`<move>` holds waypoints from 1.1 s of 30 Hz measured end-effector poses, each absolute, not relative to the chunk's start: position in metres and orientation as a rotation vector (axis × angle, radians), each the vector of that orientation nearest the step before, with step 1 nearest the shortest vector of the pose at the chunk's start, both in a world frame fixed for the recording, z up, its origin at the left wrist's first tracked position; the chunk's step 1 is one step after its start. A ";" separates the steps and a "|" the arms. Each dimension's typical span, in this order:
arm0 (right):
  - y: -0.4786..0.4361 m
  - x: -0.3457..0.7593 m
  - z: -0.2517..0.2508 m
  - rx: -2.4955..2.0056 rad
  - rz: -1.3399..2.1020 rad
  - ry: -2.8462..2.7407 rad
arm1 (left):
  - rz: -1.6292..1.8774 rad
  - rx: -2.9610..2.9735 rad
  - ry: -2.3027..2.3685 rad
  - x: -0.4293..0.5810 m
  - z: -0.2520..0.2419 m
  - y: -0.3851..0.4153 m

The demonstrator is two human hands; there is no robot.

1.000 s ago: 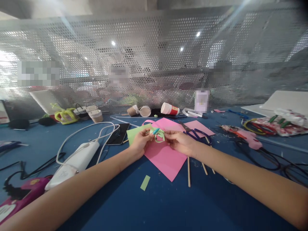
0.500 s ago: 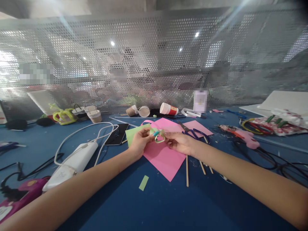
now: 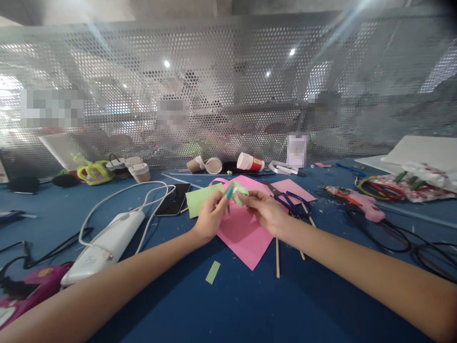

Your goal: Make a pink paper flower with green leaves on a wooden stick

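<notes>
Furniture: one blue tabletop [image 3: 214, 314], spanning the lower half of the frame, small specks of debris noted on its surface. Partition: grey perforated metal panel [image 3: 228, 88], upright behind the far edge, full width; shapes beyond it blurred. Lighting: three small bright lights [image 3: 293, 51] in the upper half; white glare [image 3: 9, 85] at the left edge. Top of frame: plain grey surface [image 3: 178, 10], wall or ceiling undetermined.

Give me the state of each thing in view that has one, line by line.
Green paper strip: curled, held by the right hand
Phone: flat, screen dark
Paper cups: nested, lying sideways
Scissors: lying down, blade gap unclear
Pink glue gun: lying on its side
Pink sheet: flat, partly covered
White block: lying flat
</notes>
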State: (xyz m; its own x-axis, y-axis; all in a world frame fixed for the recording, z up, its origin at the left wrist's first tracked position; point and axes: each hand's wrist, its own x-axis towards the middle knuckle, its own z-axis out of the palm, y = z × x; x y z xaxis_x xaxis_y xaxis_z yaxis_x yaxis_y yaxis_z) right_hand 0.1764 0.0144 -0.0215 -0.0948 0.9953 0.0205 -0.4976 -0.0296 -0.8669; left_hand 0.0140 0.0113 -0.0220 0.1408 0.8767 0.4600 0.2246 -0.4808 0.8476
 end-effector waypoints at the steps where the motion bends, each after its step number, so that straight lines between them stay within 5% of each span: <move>1: 0.013 0.174 -0.022 -0.780 1.474 -0.866 | 1.242 1.897 1.022 0.015 -0.021 0.009; 15: 0.007 0.178 -0.015 -0.524 1.617 -1.007 | 1.330 1.958 1.108 0.014 -0.020 0.017; 33: 0.016 0.189 0.000 -0.807 1.194 -1.278 | 1.195 1.949 0.971 0.016 -0.020 0.015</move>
